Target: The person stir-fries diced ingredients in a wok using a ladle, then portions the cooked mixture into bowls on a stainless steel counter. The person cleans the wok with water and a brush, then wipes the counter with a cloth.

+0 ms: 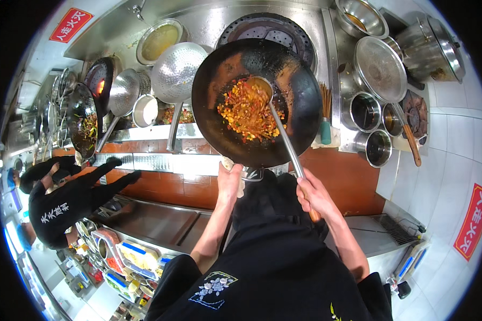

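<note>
Before me a large black wok [209, 116] is tilted towards me, lifted off the near side of the burner ring [265, 30]. My left hand [229, 182] grips its near edge at the handle, with a pale cloth [239, 188] bunched between. In the wok lies a chopped stir-fry [245, 110] of yellow, red and brown pieces in reddish oil. My right hand [315, 192] is closed round the wooden-ended handle of a steel ladle [283, 132]. The ladle's bowl rests in the food, partly covered by it.
Left of the wok stand a perforated strainer [176, 72], a basin of yellowish liquid [159, 42] and a white-filled pot [145, 110]. To the right are a bamboo brush [325, 116], a mesh strainer [379, 68] and pots of dark liquid [364, 111]. Co-workers [64, 204] stand at the left near another wok [82, 124].
</note>
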`<state>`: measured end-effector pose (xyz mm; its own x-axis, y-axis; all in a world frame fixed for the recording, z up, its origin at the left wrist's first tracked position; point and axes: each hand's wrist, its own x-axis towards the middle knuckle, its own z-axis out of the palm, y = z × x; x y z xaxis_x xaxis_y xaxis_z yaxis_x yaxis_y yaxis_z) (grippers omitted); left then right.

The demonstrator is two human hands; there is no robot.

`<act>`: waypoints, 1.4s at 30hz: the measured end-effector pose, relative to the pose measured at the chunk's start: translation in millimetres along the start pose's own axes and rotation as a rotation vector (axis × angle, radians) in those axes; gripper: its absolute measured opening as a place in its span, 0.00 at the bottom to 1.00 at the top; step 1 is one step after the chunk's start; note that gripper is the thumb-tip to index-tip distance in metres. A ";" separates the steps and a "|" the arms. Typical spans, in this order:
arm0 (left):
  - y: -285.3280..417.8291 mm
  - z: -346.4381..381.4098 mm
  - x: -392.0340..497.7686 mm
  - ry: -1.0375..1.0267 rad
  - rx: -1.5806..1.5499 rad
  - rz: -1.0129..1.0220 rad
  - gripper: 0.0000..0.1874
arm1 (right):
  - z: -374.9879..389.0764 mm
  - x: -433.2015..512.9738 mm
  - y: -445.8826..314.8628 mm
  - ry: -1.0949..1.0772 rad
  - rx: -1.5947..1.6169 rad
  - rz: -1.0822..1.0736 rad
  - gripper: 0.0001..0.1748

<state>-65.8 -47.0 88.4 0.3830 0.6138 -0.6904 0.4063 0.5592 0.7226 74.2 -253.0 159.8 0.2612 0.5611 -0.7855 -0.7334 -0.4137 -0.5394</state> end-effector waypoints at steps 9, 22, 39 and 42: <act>8.0 3.2 1.1 -0.106 0.114 0.163 0.19 | -5.1 -38.7 -13.6 -0.444 0.776 0.348 0.26; -23.8 -16.8 9.9 -0.166 0.140 -0.143 0.24 | -19.2 -20.3 18.5 -0.541 0.936 0.339 0.27; -146.0 -131.7 140.3 -0.477 1.093 0.028 0.17 | -39.5 -198.1 272.4 -0.654 1.512 -0.327 0.32; -190.2 -106.7 149.6 -0.586 1.456 0.215 0.19 | 0.7 -261.8 373.6 -0.312 1.616 -0.640 0.31</act>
<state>-174.3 -2.1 -148.6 0.6498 0.1241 -0.7499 0.5873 -0.7082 0.3918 -268.6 -553.9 164.1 0.7526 0.5195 -0.4047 -0.4543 0.8545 0.2520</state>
